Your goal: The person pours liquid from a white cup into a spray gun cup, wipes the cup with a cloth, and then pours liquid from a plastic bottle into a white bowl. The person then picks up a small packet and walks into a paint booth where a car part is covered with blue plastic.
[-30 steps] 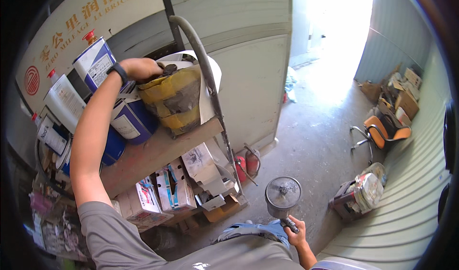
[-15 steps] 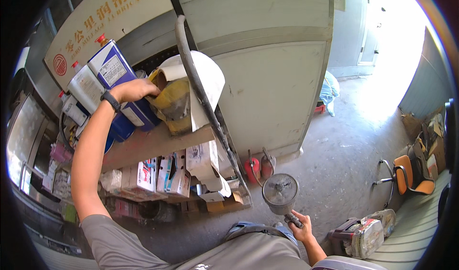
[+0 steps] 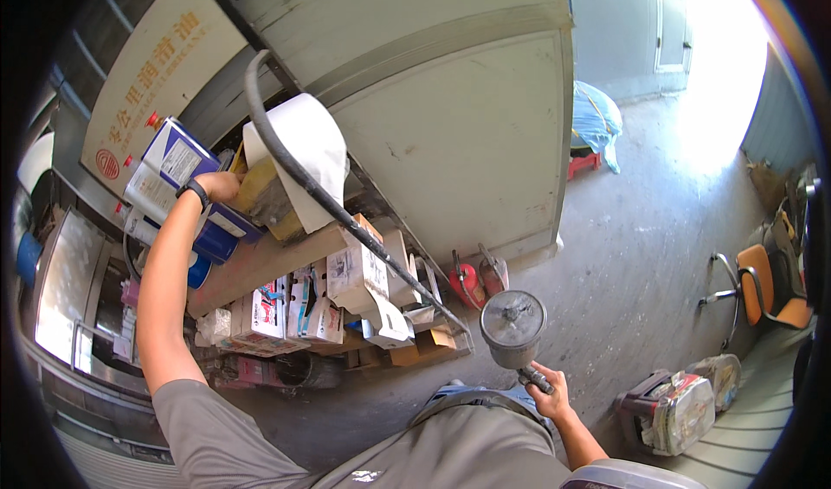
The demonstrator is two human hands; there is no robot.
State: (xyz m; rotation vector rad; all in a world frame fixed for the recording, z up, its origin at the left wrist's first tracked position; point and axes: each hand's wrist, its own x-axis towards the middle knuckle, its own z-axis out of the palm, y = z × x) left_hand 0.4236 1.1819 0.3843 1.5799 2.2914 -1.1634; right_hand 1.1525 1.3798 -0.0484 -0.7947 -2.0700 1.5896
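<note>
As I look down from my head, my left hand (image 3: 222,186) reaches out to a yellow and grey tub (image 3: 279,202) on the shelf (image 3: 267,268). The tips of those fingers are hidden at the tub, so I cannot tell how far they are open or if they have hold of anything. I have a dark band (image 3: 194,193) on that wrist. Just beside my hand is a blue and white can (image 3: 177,158) with a red cap, and a pale can (image 3: 149,188) is next to it. A big white roll (image 3: 318,138) is right by the tub, and a bent grey bar (image 3: 299,169) goes across in front of the roll. Boxes (image 3: 320,314) sit lower down, under the shelf.

My right hand (image 3: 551,392) is down low, in front of me. Its fingers are curled tight around the dark handle of a spray gun (image 3: 511,350). Its round grey cup is up past my hand, over the floor (image 3: 597,290). Near the cup is a red fire extinguisher (image 3: 468,285). An orange chair (image 3: 756,294) is well off to the right.
</note>
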